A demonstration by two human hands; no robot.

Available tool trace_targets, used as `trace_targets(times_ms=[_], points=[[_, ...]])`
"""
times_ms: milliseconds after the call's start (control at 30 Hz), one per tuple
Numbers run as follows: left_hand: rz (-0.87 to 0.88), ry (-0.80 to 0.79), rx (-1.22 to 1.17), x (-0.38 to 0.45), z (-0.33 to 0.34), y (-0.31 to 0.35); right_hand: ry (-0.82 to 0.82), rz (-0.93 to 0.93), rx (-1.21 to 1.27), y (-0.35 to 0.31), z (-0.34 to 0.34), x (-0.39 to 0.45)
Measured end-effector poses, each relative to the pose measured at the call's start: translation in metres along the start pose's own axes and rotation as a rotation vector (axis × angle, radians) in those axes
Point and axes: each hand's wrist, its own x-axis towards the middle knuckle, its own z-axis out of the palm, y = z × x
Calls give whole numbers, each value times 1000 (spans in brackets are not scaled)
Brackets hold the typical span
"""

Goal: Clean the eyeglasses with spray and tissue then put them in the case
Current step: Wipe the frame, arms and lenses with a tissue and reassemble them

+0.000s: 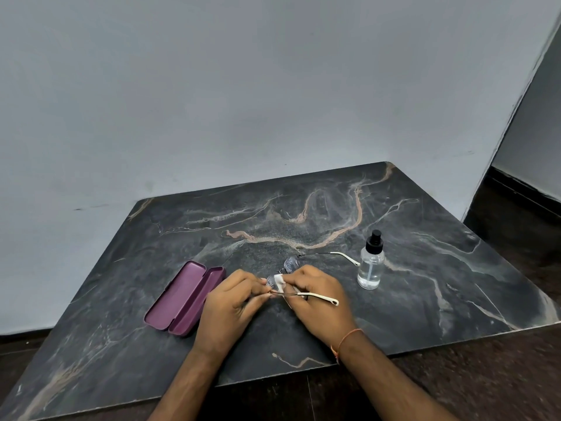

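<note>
Dark veined marble tabletop [394, 214] under and all around the fingers [254, 285]. Plain grey wall [243, 86] well beyond them, touching the tabletop's far edge. Dark brown floor [501, 378] nearer and to their right.

You are in a plain indoor room, probably a home corner. A dark marble-patterned table [334, 208] stands against a bare pale grey wall [243, 86], with dark stone floor [501, 375] near you and a doorway edge [516, 123] at far right.

Purple case [185, 299], veined dark table [334, 208]
</note>
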Motion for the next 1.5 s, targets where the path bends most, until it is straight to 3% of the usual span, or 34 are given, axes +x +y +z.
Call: trace_targets(times_ms=[300, 500, 700, 967, 1167, 1500], points=[[31, -19, 22, 1, 0, 0, -97, -83, 83, -6, -6, -1], [39, -27, 40, 1, -1, 0, 20, 1, 5, 0, 0, 4], [59, -13, 78, 1, -2, 0, -102, -57, 81, -6, -6, -1], [70, -19, 71, 1, -1, -2, 41, 3, 33, -3, -1, 3], [73, -15, 101, 1, 1, -6, -103, -39, 81, -6, -5, 0], [64, 0, 115, 1, 1, -7, -31, 4, 47, -3, -2, 1]])
